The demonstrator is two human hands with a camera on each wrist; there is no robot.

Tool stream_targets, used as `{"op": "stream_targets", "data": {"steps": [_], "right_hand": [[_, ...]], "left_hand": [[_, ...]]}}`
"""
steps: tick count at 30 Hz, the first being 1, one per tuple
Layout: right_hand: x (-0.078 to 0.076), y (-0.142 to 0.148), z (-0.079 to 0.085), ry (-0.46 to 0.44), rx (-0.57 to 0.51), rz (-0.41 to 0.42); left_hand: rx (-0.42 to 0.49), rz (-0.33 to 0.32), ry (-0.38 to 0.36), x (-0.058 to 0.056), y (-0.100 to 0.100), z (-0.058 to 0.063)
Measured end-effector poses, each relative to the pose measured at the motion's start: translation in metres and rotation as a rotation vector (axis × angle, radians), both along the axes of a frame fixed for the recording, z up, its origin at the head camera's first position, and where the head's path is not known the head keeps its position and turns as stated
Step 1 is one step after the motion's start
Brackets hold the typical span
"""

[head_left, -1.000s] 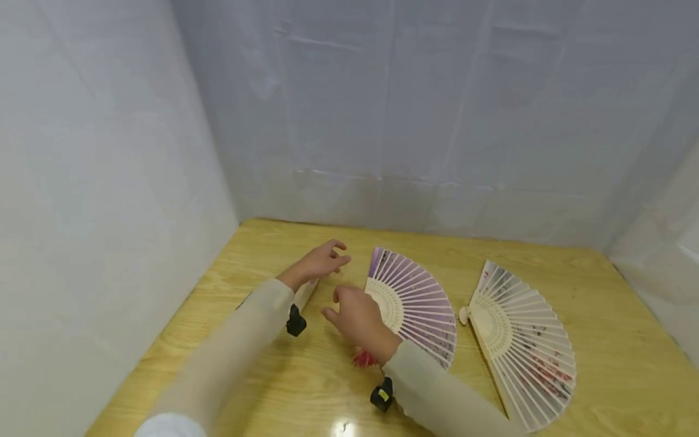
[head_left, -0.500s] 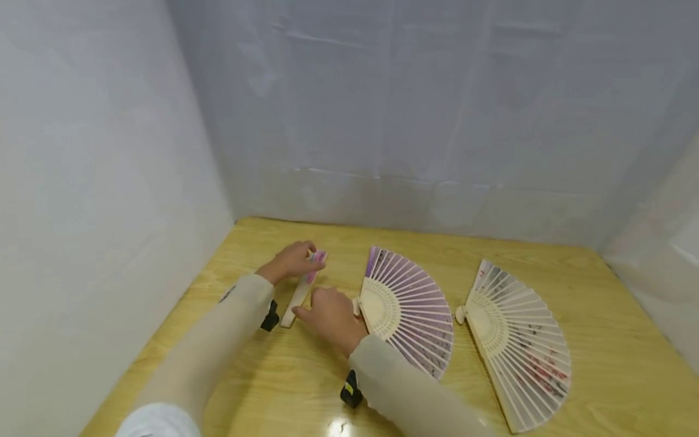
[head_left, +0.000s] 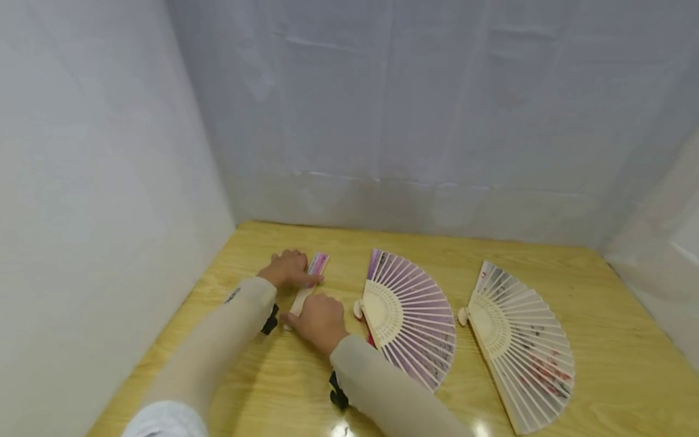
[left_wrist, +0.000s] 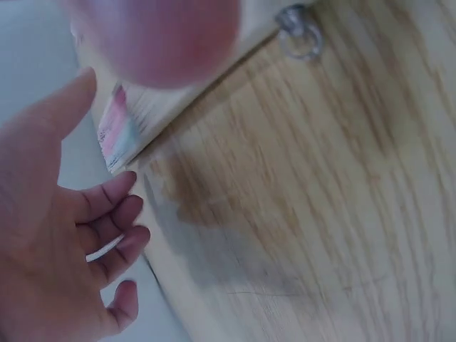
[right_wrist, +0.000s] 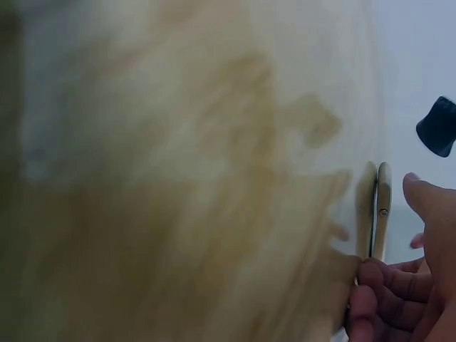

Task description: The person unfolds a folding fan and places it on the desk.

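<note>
A folded hand fan point(head_left: 319, 263) with pale ribs and a pink-and-blue printed end lies slanted on the wooden table. My left hand point(head_left: 289, 269) is at its far end, thumb reaching across it; in the left wrist view the fingers are loosely bent, with gaps beside the fan. My right hand point(head_left: 318, 318) is over the near end. The right wrist view shows its fingertips point(right_wrist: 369, 274) against the fan's side, while the thumb stands apart. A small metal ring point(left_wrist: 306, 44) hangs at the fan's pivot, and a blurred right thumb overlaps part of the fan there.
To the right lies a spread purple fan point(head_left: 383, 309) with a red tassel point(head_left: 371, 340) beside it. Farther right is a spread white fan point(head_left: 494, 328) with red and dark print. White sheeting point(head_left: 371, 109) rises behind and beside the table point(head_left: 262, 388).
Both hands have moved left onto the folded fan, the right uncovering the purple fan's handle end. The left hand has come down and back, baring the folded fan's printed end.
</note>
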State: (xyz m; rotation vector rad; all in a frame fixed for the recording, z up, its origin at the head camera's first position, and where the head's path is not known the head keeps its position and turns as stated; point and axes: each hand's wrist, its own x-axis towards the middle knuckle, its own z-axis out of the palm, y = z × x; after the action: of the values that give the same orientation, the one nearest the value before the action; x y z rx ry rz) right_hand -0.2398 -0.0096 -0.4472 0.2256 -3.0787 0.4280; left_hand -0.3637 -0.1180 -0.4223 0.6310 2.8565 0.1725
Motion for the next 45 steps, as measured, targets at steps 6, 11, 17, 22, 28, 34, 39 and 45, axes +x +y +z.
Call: {"op": "stream_targets", "data": {"steps": [6,11,17,22,28,34,39,45], "right_hand": [[-0.002,-0.003,-0.004,-0.021,0.055,-0.006],[-0.004,-0.005,-0.006,-0.047,0.043,0.0],[-0.007,-0.007,-0.002,-0.088,-0.02,-0.016],[-0.007,-0.01,0.0,-0.107,-0.049,-0.008],[-0.005,-0.008,0.003,-0.116,-0.089,-0.011],[0.001,-0.001,0.004,-0.108,-0.18,-0.005],[0.006,0.008,0.003,-0.089,-0.335,0.026],[0.012,0.019,0.013,-0.108,-0.488,0.065]], "left_hand": [[-0.003,0.03,0.021,0.004,0.0,-0.008],[-0.02,0.041,0.041,0.007,-0.002,-0.009],[0.014,0.029,0.044,0.006,-0.002,-0.003],[0.049,0.043,0.002,0.008,0.001,0.002],[0.081,0.077,-0.02,0.004,-0.002,0.001],[0.139,0.119,-0.091,0.006,-0.008,0.004],[0.21,0.12,-0.131,0.009,-0.011,0.005],[0.319,0.12,-0.175,0.012,-0.017,0.01]]}}
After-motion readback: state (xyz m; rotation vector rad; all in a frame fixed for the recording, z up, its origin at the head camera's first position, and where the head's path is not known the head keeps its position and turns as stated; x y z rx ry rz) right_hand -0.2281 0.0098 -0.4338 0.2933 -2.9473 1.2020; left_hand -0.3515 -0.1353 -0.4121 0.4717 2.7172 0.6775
